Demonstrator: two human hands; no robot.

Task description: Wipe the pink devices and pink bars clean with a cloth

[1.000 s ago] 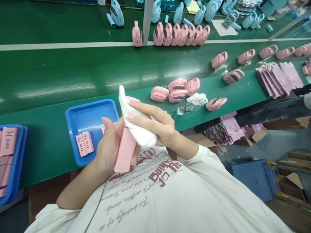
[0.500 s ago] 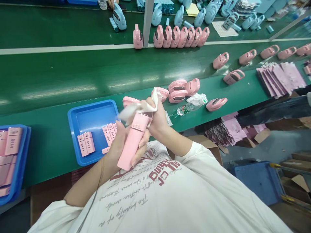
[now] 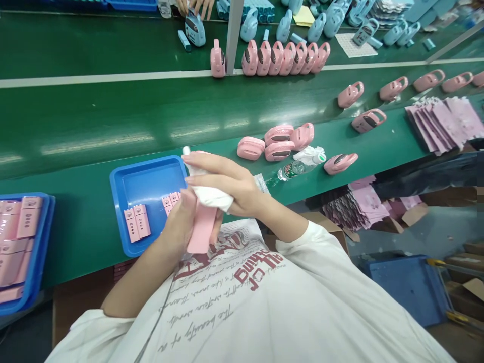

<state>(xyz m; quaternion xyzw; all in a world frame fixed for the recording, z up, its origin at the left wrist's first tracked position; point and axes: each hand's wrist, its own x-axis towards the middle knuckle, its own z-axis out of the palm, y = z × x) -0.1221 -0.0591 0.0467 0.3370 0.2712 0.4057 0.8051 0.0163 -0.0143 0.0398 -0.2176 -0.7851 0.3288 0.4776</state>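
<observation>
My left hand (image 3: 180, 226) is wrapped round a pink rectangular device (image 3: 202, 229), which tilts with its lower end toward my shirt. Over the device's upper part lies a white cloth (image 3: 214, 196), pressed there by my right hand (image 3: 230, 184), whose long fingers reach across the top. The cloth and fingers hide the device's upper end. Just left of my hands, a blue tray (image 3: 149, 174) holds several small pink boxes (image 3: 136, 223). Several rounded pink devices (image 3: 251, 148) sit on the bench right of my hands.
A clear bottle (image 3: 291, 170) lies beside a crumpled tissue. Another blue tray (image 3: 48, 237) with pink devices stands far left. Beyond a green belt (image 3: 113, 116) are a metal post (image 3: 234, 40), a pink row and blue devices. Another person's hands (image 3: 202, 7) touch one at the top.
My right hand has moved with the cloth from the device's top edge onto its upper front. The device is more upright. At the top, the other person's hands have come further into view.
</observation>
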